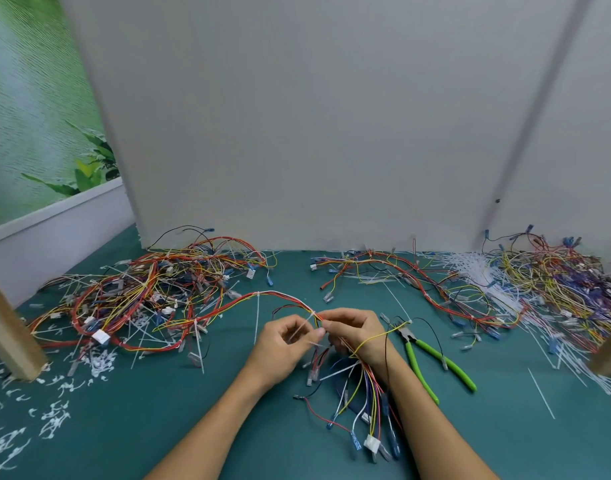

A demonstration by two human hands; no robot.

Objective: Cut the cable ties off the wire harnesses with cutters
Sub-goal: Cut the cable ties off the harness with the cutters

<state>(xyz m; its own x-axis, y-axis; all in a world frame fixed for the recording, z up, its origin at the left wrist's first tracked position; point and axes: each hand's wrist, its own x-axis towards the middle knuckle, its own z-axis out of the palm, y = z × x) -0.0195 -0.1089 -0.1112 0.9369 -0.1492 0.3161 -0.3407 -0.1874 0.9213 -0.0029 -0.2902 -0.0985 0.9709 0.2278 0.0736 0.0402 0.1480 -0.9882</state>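
A wire harness (262, 297) of red, yellow and orange wires runs from the left pile to the middle of the green mat. My right hand (357, 336) grips this bundle, and its loose ends with connectors (371, 443) hang toward me. My left hand (285, 344) pinches a white cable tie (302, 326) at the bundle, right beside the right fingers. More white ties (256, 315) still wrap the harness further left. The green-handled cutters (432, 360) lie on the mat just right of my right wrist, held by neither hand.
A tangled pile of harnesses (141, 292) lies at the left and another (553, 282) at the right with loose white ties (470, 268). Cut tie scraps (55, 417) litter the near left. Wooden posts (6, 341) stand at both edges. A grey panel (314, 133) closes the back.
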